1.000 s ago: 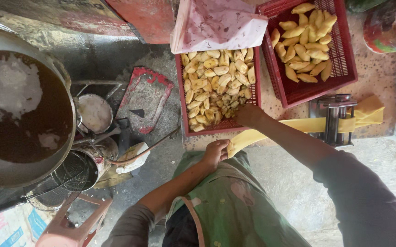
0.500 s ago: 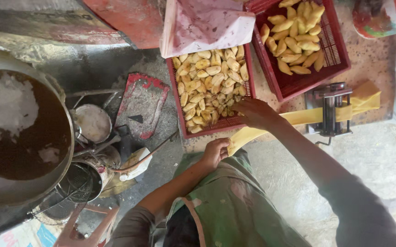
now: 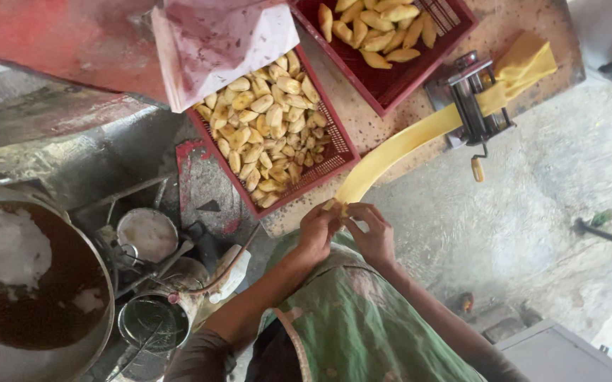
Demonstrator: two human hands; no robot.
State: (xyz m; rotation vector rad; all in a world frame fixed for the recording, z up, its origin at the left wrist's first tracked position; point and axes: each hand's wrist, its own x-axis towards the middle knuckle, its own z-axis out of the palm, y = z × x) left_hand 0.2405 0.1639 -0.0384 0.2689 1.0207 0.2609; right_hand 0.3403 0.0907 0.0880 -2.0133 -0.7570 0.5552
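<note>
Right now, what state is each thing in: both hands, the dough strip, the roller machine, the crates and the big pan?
Left hand: pinching the strip's end.
Right hand: pinching the same end.
Dough strip: one long sheet, hanging from the machine.
Roller machine: dough threaded through, crank untouched.
Near crate: piled with folded pieces.
Far crate: partly filled.
Big pan: holds dark liquid, white foam.

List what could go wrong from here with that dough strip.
The long yellow dough strip hangs unsupported between the metal roller machine and both hands, left hand and right hand; it might stretch or tear. The red plastic crate of folded pastries sits close under it, so sagging dough could touch.
</note>
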